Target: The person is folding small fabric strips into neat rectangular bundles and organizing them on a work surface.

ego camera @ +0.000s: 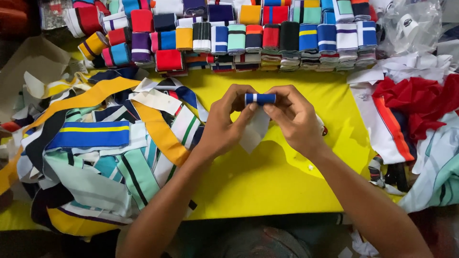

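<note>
Garment or textile workshop, sorting bench. A yellow table [267,181] carries rows of folded striped rib-knit bands [287,38] stacked along its far edge, a loose heap of unfolded collar strips [95,148] on one side, and cut red and white fabric pieces [411,105] on the other. Clear plastic bags [411,24] lie at the far corner.

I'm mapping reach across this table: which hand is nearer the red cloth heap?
Right. The right hand lies between the blue roll and the red cloth heap; the left hand is farther off.
</note>
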